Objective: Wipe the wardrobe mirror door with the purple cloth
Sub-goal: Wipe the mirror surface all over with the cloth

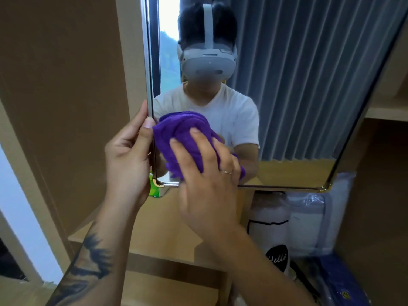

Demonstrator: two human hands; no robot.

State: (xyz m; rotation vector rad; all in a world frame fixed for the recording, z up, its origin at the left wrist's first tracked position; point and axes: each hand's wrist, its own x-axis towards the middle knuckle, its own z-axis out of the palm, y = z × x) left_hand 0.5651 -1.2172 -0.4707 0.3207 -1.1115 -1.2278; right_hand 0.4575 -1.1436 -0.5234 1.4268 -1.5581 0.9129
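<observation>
Pressing the purple cloth (pixel 183 138) flat-fingered on the mirror door (pixel 298 96), right hand (pixel 207 184); left hand (pixel 128 155) grips its edge.

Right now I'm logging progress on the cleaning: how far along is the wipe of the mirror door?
Underway. Done: nothing I can confirm; the glass shows no clear wiped or unwiped zones. In hand: the right hand presses the purple cloth flat against the mirror door near its lower left corner, while the left hand holds the door's left edge. Left: probably the upper and right areas, far from the cloth.
</observation>
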